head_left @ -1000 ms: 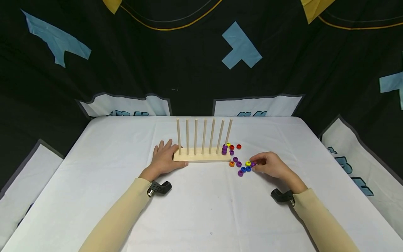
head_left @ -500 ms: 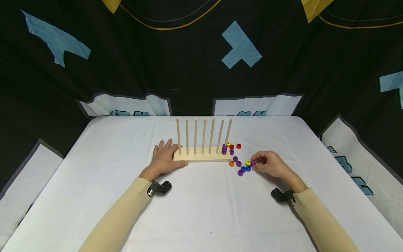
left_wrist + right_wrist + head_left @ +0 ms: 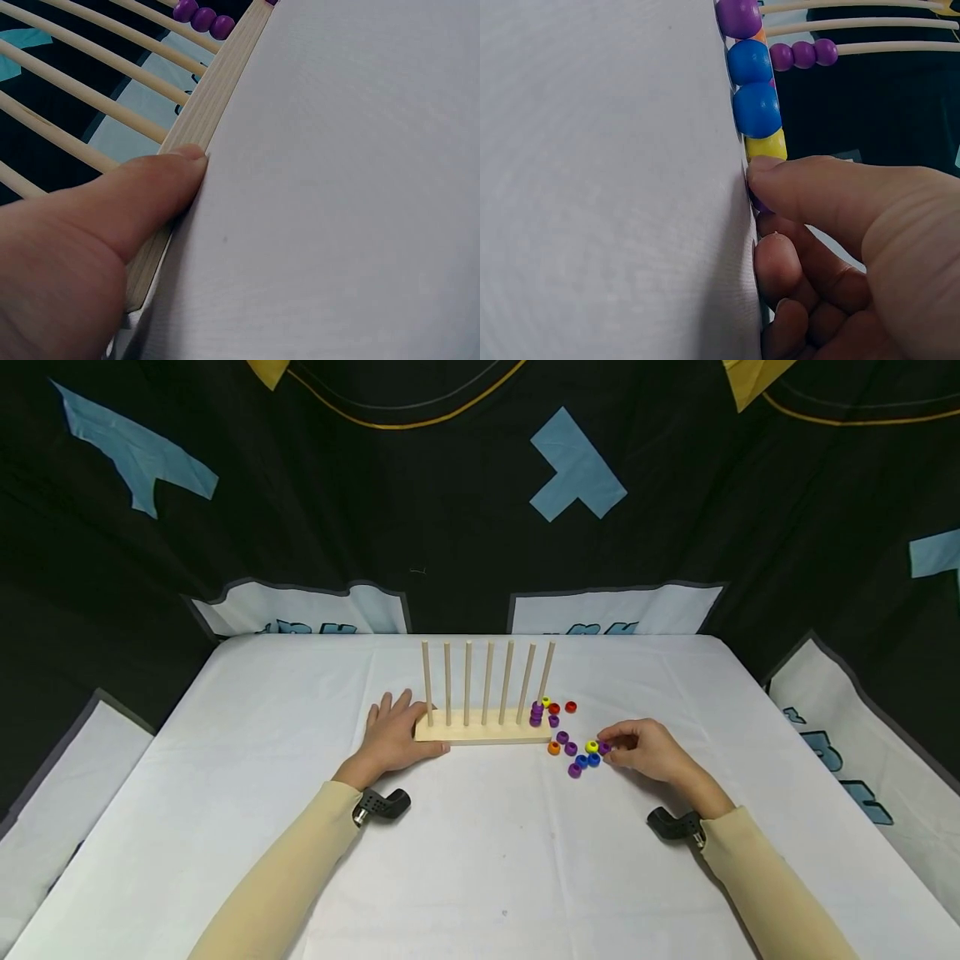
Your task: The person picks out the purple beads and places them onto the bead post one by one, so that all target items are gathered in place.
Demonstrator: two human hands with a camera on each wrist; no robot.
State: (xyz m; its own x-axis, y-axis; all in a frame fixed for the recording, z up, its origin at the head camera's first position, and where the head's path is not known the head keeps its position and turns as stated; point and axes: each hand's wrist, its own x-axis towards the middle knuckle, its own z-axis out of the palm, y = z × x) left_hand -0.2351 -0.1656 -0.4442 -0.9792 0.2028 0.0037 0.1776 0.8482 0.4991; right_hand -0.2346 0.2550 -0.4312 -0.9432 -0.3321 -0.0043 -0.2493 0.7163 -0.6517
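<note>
A wooden peg rack (image 3: 483, 733) with a row of upright pegs stands on the table, and three purple beads (image 3: 536, 713) are stacked on its rightmost peg. My left hand (image 3: 393, 735) holds the rack's left end, thumb (image 3: 169, 180) along the front edge and the other fingers spread behind. To the right of the rack, my right hand (image 3: 648, 753) pinches a purple bead (image 3: 604, 749) between thumb and forefinger, low at the tabletop. That bead is mostly hidden by the thumb in the right wrist view. Touching or close beside it are a yellow bead (image 3: 592, 747) and blue beads (image 3: 757, 110).
Several loose purple beads (image 3: 571, 749) and an orange bead (image 3: 553, 748) lie between rack and right hand. Red beads (image 3: 571, 707) and another yellow bead (image 3: 546, 702) are behind, near the rack's right end. White cloth covers the table (image 3: 465, 860); a black curtain (image 3: 337, 510) hangs beyond.
Both hands stay nearly in place; the right fingers have drawn very slightly around the purple bead. The rack and the loose beads have not visibly moved.
</note>
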